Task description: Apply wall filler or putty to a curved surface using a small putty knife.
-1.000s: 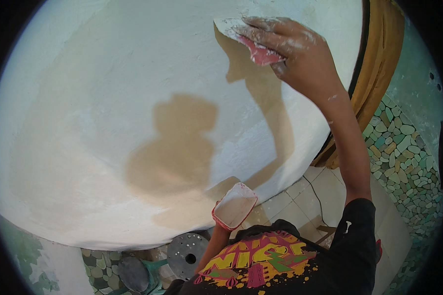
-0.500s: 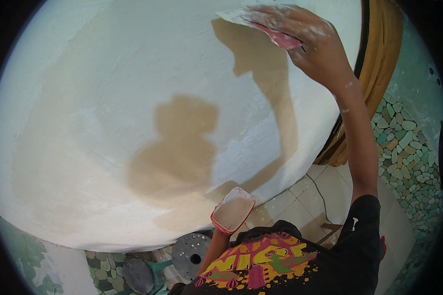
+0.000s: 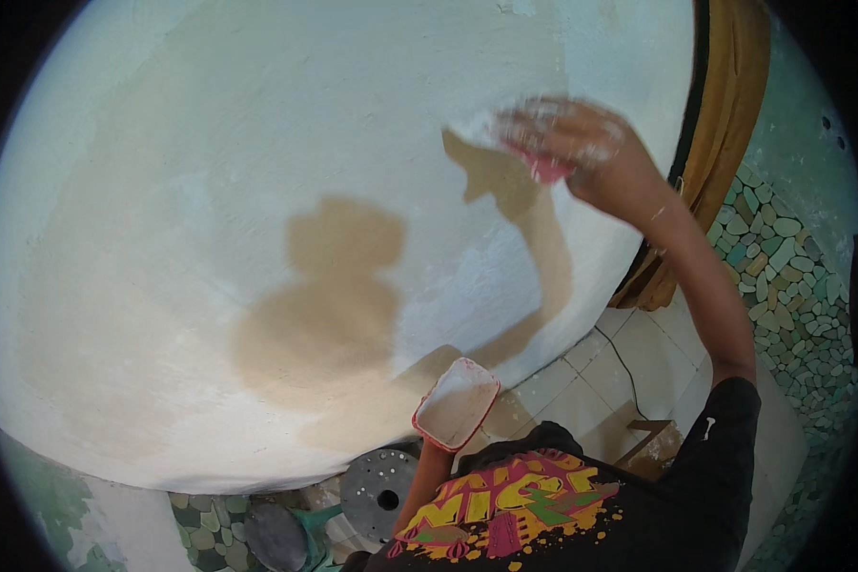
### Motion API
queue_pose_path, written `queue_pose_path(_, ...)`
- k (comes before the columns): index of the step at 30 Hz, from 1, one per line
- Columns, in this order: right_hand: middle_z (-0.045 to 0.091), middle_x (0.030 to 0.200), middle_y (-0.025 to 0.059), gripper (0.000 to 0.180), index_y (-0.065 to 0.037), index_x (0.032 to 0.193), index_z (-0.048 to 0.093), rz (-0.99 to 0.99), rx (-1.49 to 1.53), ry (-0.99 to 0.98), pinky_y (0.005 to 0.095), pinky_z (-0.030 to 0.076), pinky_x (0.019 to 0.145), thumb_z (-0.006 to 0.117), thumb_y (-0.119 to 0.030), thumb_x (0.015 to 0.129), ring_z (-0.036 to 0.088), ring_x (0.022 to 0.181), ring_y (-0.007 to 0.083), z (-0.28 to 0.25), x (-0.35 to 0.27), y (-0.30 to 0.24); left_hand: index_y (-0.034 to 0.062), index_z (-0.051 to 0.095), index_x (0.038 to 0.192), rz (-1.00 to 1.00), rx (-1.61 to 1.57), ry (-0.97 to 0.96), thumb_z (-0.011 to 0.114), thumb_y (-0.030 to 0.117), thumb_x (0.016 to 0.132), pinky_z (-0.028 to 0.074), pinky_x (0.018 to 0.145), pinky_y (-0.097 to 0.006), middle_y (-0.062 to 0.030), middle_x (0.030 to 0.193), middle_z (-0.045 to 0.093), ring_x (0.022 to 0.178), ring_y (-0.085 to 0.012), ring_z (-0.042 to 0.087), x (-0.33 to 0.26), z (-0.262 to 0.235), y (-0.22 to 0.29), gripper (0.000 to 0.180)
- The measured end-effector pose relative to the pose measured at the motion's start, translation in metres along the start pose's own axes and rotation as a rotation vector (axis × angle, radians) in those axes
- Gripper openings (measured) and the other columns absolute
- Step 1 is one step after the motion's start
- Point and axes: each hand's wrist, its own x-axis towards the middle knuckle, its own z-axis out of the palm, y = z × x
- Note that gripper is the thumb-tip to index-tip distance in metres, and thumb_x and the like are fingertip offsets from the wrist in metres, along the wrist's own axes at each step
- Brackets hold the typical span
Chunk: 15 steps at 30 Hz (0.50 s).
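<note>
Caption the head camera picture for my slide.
Right hand wipes a red-edged float across a white wall; left holds a tray.

Broad white plastered wall (image 3: 257, 191): matt, faintly rough, streaky. Red-rimmed plastic tray (image 3: 456, 403): coated in pale paste. Ochre cloth curtain (image 3: 729, 114): soft folds. Pebble-mosaic floor (image 3: 791, 276): bumpy. Pale floor tiles (image 3: 582, 381): smooth.

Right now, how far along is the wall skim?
Most of the wall is coated white. The right hand presses a red-edged trowel high on it; the left hand holds a red tray of white paste. Its lower left still looks tan and thin.
</note>
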Motion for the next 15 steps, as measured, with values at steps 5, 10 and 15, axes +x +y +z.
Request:
queue_pose_path(5, 0.063, 0.146, -0.0047, 0.066, -0.028, 0.14, 0.065, 0.093, 0.011, 0.227, 0.0405, 0.052, 0.111, 0.074, 0.005, 0.083, 0.06, 0.133, 0.0229, -0.024, 0.068, 0.04, 0.009, 0.049, 0.151, 0.071, -0.092, 0.104, 0.042, 0.054, 0.102, 0.039, 0.119, -0.057, -0.0168, 0.153, 0.053, 0.14, -0.0419, 0.05, -0.015, -0.043, 0.005, 0.067)
queue_pose_path(10, 0.06, 0.148, -0.0053, 0.062, -0.029, 0.139, 0.065, 0.04, -0.145, 0.202, 0.0407, 0.052, 0.111, 0.079, -0.007, 0.084, 0.057, 0.137, 0.0229, 0.002, 0.047, 0.025, 0.0082, 0.049, 0.151, -0.004, -0.974, 0.253, 0.042, 0.051, 0.103, 0.039, 0.119, -0.057, -0.0178, 0.152, 0.053, 0.14, -0.0421, 0.051, -0.008, -0.031, 0.003, 0.065)
queue_pose_path(15, 0.063, 0.143, -0.0053, 0.069, -0.028, 0.138, 0.066, 0.038, -0.037, 0.1, 0.0375, 0.056, 0.102, 0.074, 0.003, 0.077, 0.059, 0.132, 0.0206, 0.01, 0.016, -0.017, 0.0092, 0.048, 0.152, 0.047, -0.333, 0.113, 0.044, 0.051, 0.101, 0.04, 0.118, -0.058, -0.0186, 0.152, 0.053, 0.14, -0.0421, 0.05, -0.017, -0.041, 0.007, 0.066)
